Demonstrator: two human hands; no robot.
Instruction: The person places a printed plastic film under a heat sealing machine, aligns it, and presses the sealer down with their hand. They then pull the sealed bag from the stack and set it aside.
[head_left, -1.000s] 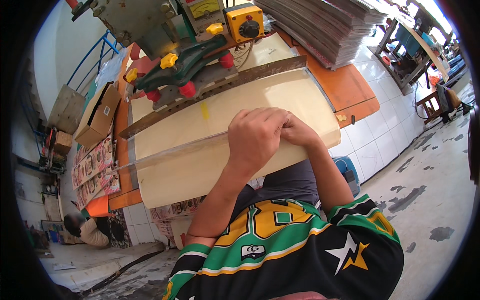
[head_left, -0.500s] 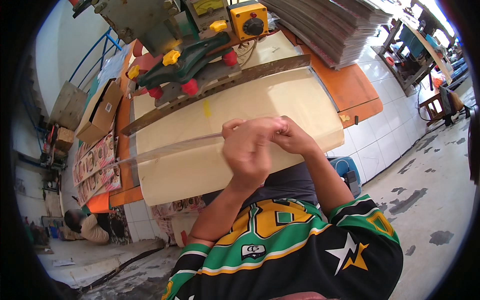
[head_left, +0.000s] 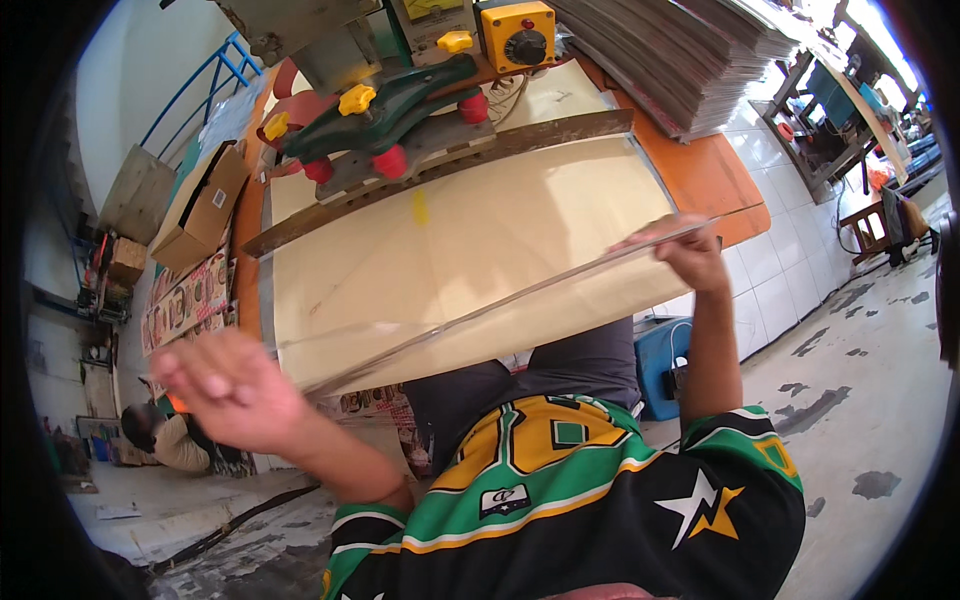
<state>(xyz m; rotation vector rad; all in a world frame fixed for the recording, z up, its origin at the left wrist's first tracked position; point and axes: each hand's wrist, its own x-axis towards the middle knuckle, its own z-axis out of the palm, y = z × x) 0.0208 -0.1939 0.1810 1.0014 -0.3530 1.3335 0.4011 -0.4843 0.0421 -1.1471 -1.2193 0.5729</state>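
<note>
A long, thin strip of clear plastic film [head_left: 500,298], folded or bunched lengthwise, runs slantwise above the cream sheet [head_left: 500,220] on the table. My right hand [head_left: 688,250] pinches its far right end, fingers closed. At the near left, my left hand [head_left: 235,390] is out past the table edge, by the strip's other end. Its fingers look curled but are smeared by motion, so its hold on the film cannot be made out.
Beyond the sheet stand a metal bar [head_left: 560,130] and a machine with a green clamp arm [head_left: 390,115], yellow knobs and an orange control box [head_left: 517,38]. An open carton [head_left: 203,205] sits left, stacked sheets [head_left: 670,60] far right. Another person [head_left: 170,440] is low at left.
My hands, close together over the sheet before, have moved wide apart: the left toward the near left, the right outward to the right. The film now stretches slantwise across the sheet's near part.
</note>
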